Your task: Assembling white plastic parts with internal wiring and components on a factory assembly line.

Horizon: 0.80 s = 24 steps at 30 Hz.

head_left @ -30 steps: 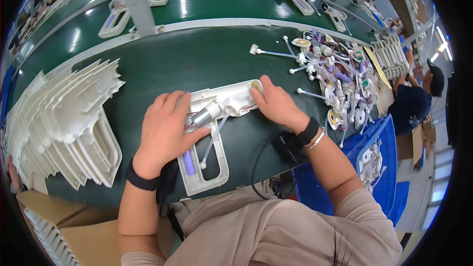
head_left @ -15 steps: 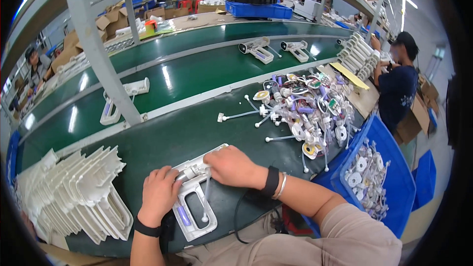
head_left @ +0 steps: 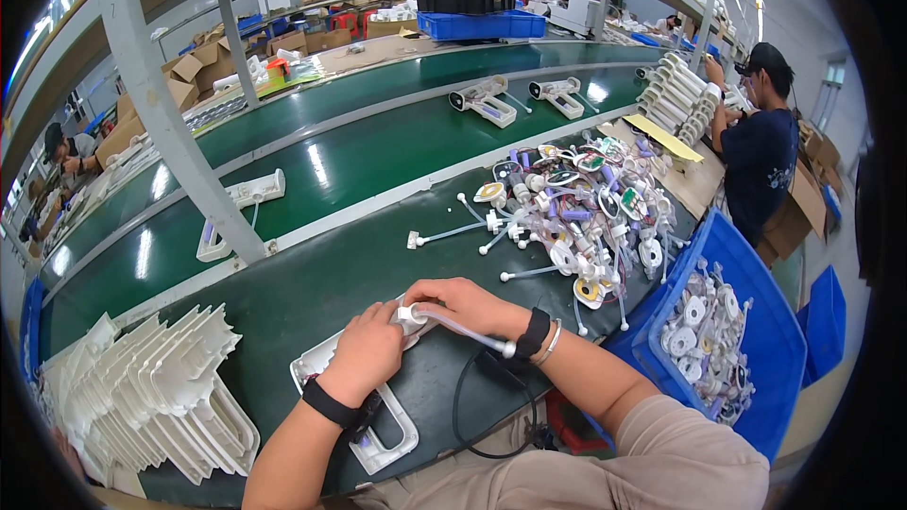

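Observation:
A white plastic housing half (head_left: 402, 439) with a loop handle lies on the dark green bench in front of me, partly covered by my left arm. Over its upper end my two hands meet around a white pump fitting (head_left: 409, 316). From the fitting a clear tube (head_left: 463, 329) runs right, over my right hand, to a white ball tip. My left hand (head_left: 371, 345) has its fingers closed on the fitting's left side. My right hand (head_left: 463, 305) grips it from the far right, fingertips partly hidden. Much of the fitting is covered by the fingers.
Stacked white housing halves (head_left: 161, 387) stand at left. A heap of pump assemblies (head_left: 576, 212) lies at right, beside a blue bin (head_left: 652, 340) holding more. Beyond runs a green conveyor (head_left: 359, 146) carrying several housings. A shelf post (head_left: 175, 123) rises at left. A co-worker (head_left: 761, 142) stands at right.
My left hand has moved right to meet my right hand at the fitting. The tube, which hung down across the handle, now points right. The view has shifted slightly.

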Motion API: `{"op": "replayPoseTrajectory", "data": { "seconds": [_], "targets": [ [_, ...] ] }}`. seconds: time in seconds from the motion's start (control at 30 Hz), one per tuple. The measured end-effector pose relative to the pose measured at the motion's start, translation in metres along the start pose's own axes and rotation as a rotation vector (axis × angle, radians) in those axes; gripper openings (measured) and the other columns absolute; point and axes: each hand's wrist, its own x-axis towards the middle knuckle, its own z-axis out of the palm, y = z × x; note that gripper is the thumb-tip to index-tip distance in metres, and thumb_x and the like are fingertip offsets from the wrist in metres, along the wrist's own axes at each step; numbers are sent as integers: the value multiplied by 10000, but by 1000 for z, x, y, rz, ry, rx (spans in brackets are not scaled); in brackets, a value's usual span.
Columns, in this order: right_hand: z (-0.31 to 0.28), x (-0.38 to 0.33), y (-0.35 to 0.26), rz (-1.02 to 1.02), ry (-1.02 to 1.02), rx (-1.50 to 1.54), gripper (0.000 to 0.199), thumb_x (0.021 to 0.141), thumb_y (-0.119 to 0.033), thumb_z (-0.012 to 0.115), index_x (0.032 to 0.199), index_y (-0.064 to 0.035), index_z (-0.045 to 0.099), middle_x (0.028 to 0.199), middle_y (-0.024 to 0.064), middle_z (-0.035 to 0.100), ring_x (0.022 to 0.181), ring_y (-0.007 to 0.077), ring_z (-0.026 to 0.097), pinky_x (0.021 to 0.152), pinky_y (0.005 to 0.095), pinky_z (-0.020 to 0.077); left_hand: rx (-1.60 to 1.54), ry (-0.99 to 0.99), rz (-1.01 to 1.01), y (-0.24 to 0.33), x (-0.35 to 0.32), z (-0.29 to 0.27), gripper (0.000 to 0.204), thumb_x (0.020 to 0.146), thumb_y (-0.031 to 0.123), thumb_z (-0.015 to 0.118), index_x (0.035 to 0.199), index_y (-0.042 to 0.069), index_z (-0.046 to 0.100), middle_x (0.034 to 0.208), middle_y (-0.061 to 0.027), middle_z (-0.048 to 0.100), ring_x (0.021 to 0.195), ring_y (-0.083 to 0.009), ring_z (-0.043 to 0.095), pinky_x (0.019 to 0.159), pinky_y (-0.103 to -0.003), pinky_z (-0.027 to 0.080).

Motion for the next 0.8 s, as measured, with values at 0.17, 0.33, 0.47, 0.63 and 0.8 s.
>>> {"op": "replayPoseTrajectory", "data": {
  "seconds": [0.17, 0.33, 0.47, 0.63, 0.8],
  "targets": [
    [-2, -3, 5, -37, 17, 42, 194, 902, -176, 562, 1023, -28, 592, 869, 114, 644, 784, 216, 623, 736, 311, 487, -127, 55, 49, -2, 0, -9, 216, 784, 156, 644, 893, -27, 678, 1180, -151, 571, 1042, -340, 555, 917, -393, 448],
    [-3, -6, 7, -33, -2, 90, 208, 905, -198, 565, 1029, -34, 593, 865, 109, 647, 786, 209, 623, 736, 305, 484, -170, 64, -97, 3, 6, -5, 238, 766, 86, 614, 973, -25, 650, 1159, -134, 577, 1025, -342, 557, 893, -396, 460],
    [2, -5, 13, -19, -1, 100, 217, 897, -194, 568, 1044, -36, 587, 870, 104, 642, 784, 200, 618, 744, 296, 482, -216, 102, -24, -10, 1, 10, 249, 739, 26, 591, 980, -21, 633, 1155, -137, 577, 1010, -349, 559, 880, -399, 463],
    [-14, 2, 1, 73, -35, 25, 189, 872, -148, 586, 1020, -33, 609, 882, 86, 645, 792, 149, 612, 728, 282, 494, -152, 69, 49, -16, 17, 4, 307, 714, -32, 558, 1017, -27, 612, 1117, -154, 570, 943, -362, 562, 839, -411, 472],
    [-6, 5, -5, -57, -54, -118, 183, 865, -40, 567, 1041, -34, 615, 905, 127, 649, 793, 223, 631, 746, 288, 496, -214, -10, 46, -28, 16, 3, 293, 715, -42, 594, 1001, -2, 542, 1026, -139, 572, 944, -347, 555, 798, -418, 476]
  ]
}}
